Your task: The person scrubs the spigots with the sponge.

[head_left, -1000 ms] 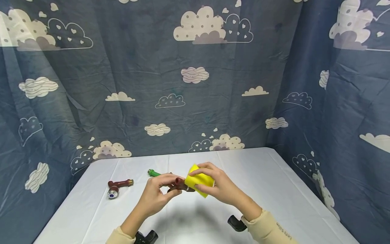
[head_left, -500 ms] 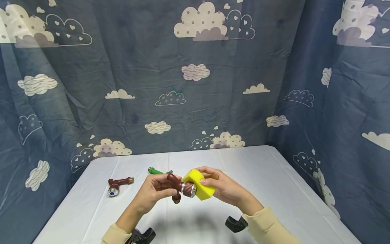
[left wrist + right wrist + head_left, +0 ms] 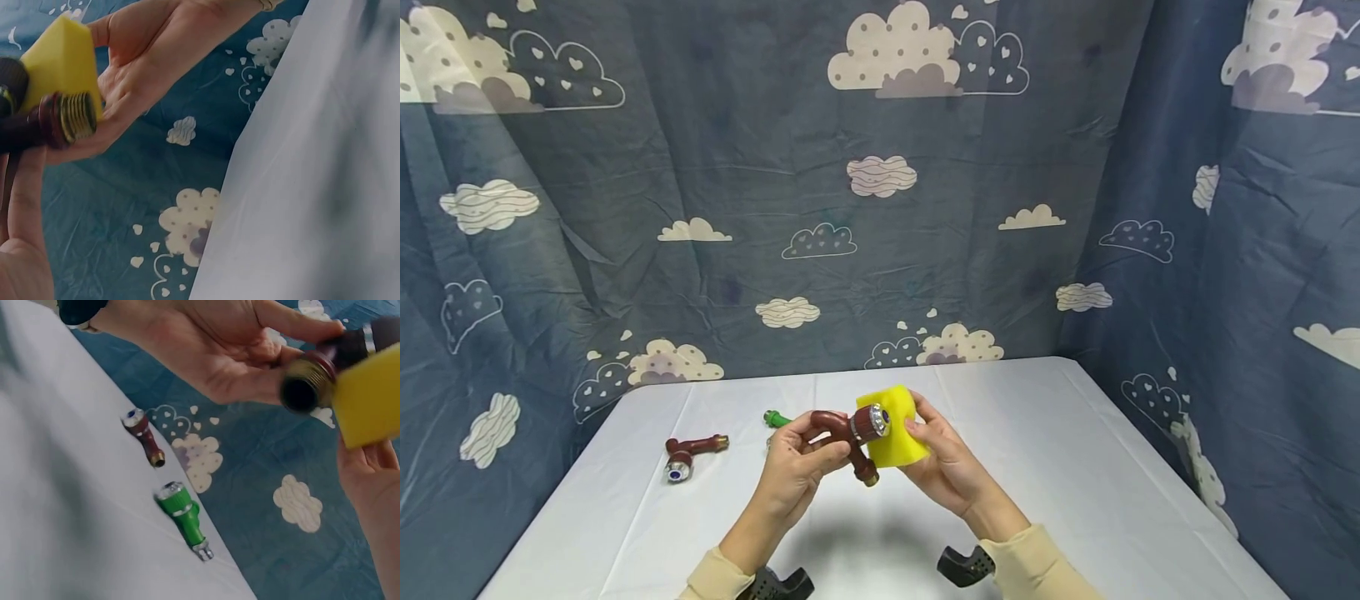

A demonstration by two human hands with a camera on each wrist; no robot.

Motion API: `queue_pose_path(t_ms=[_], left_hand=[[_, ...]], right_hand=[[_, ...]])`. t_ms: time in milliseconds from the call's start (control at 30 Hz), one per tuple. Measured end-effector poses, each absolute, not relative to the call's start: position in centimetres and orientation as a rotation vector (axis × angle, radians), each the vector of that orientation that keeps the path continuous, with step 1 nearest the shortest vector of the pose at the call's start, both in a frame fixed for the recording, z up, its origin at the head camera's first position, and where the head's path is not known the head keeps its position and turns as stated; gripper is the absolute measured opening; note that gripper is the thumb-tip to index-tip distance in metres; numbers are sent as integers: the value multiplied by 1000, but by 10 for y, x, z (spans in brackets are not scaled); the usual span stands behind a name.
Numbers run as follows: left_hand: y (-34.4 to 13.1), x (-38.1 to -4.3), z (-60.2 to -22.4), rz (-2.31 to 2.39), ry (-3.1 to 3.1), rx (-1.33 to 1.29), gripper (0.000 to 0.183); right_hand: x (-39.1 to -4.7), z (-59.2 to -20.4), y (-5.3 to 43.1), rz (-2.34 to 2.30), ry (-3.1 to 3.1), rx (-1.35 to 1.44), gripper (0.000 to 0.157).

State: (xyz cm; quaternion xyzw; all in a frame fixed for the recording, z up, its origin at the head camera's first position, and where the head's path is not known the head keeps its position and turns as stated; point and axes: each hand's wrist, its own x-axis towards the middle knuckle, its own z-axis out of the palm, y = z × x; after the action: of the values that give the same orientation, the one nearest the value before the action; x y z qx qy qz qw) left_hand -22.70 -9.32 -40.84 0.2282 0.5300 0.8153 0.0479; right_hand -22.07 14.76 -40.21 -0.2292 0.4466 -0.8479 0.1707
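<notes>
My left hand [image 3: 793, 475] grips a dark red angle valve [image 3: 838, 427] by its curved body, above the table. Its ribbed knob with a chrome cap points right, and a brass threaded end hangs down. In the left wrist view that threaded end [image 3: 78, 117] shows close up. A yellow sponge [image 3: 901, 446] sits between thumb and fingers of my right hand [image 3: 946, 467], behind the knob and seemingly against it. The right wrist view shows the sponge [image 3: 372, 394] overlapping the valve; actual contact is hard to tell there.
On the white table [image 3: 662, 542] a second dark red valve [image 3: 692, 450] lies to the left. A green valve [image 3: 181, 512] lies behind my left hand, partly hidden in the head view. Blue cloud-patterned cloth [image 3: 745, 183] hangs behind and beside the table.
The valve has turned in my left hand so its knob faces up and right. The sponge has gone from covering the knob to behind it. Both hands have risen slightly.
</notes>
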Motion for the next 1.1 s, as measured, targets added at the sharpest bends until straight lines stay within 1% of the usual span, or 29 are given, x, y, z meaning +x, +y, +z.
queue_pose_path(t_ms=[233,333,467,633,767,933,1100], left_hand=[[-81,-226,-408,2619,1709,534,31],[-77,-226,-408,2676,1776,473,30],[-73,-228,-405,2722,1857,398,28],[-71,-228,-402,2714,1922,332,26],[-73,-228,-401,2604,2109,373,28],[-77,-226,-401,2402,2406,469,24],[-77,-223,-399,2299,2471,613,25]], right_hand=[[-220,-405,139,-2530,1428,-597,40],[-221,-406,134,-2567,1603,-536,43],[-220,-405,127,-2552,1962,-564,49],[-218,-406,122,-2325,2644,-766,49],[-219,-408,123,-2029,3092,-969,46],[-222,-410,130,-1740,3278,-1189,48],[-222,-407,136,-1562,3290,-1310,49]])
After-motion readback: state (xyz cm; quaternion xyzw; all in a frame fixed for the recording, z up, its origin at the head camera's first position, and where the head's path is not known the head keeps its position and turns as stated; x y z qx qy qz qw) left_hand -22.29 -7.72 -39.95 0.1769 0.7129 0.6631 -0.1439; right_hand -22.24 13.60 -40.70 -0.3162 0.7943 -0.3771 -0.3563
